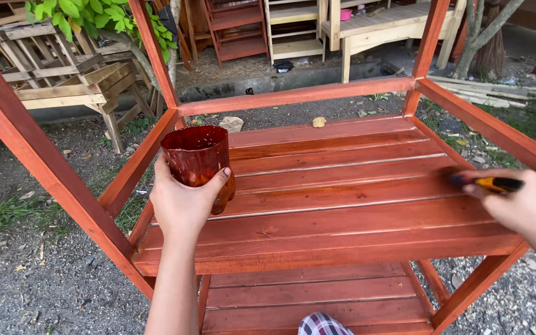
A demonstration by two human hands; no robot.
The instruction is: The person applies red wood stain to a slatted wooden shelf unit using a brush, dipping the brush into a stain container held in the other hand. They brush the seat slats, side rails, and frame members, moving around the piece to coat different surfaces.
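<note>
The cup [196, 158], a stained cut-off plastic one with reddish-brown stain inside, sits in the left hand [181, 201], fingers wrapped round it, just above the left end of the shelf [342, 205]. The right hand [525, 208] is closed around a brush [488, 183] with a yellow-and-black handle, over the shelf's right edge. The slats look wet and glossy red-brown. Bare wooden furniture [63, 80] stands behind on the gravel.
</note>
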